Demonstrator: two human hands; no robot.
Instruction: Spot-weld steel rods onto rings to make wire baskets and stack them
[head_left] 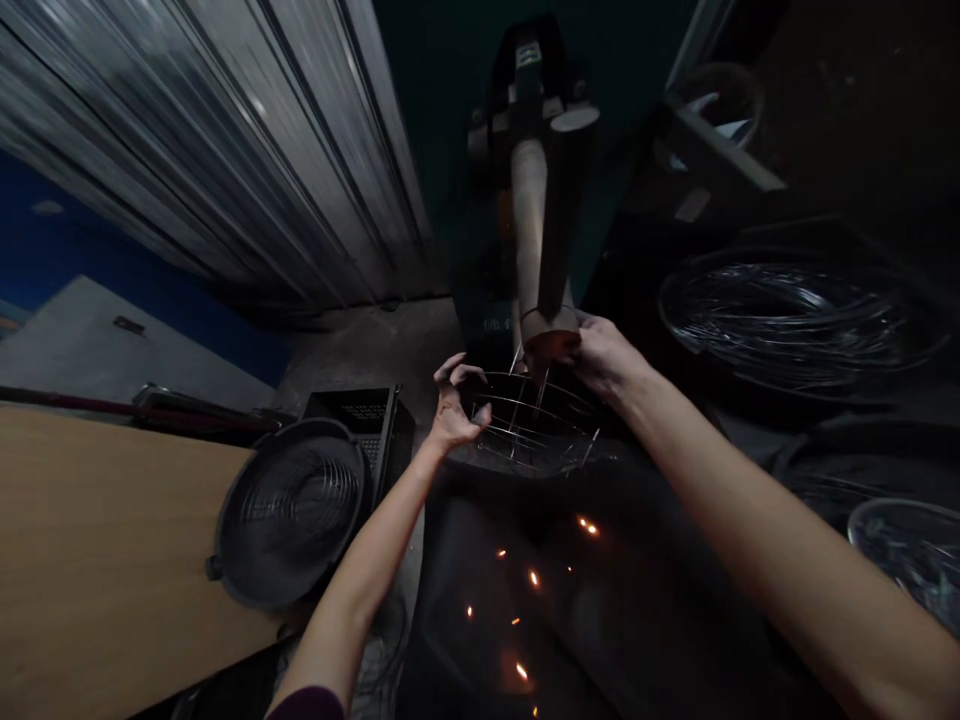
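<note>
A curved rack of thin metal wires point(536, 405) sits below the thick round metal column of a spot-welding machine point(529, 230), whose lower end glows dull red. My left hand point(456, 412) grips the rack's left edge, fingers curled above and thumb below, with a gap between them. My right hand point(606, 358) is close behind the column's lower end, at the rack's right side. Its fingers are bent and partly hidden, so what they hold cannot be made out. Orange sparks point(534, 578) fly over the dark cloth on my lap point(600, 620).
At left, a round black tray point(238, 540) with wire rings point(319, 490) stands beside a wooden board point(112, 560) and a black plastic crate point(391, 425). Wire pieces point(795, 300) fill a round container at right, with another container of wire point(911, 550) nearer. Corrugated metal point(210, 130) stands behind.
</note>
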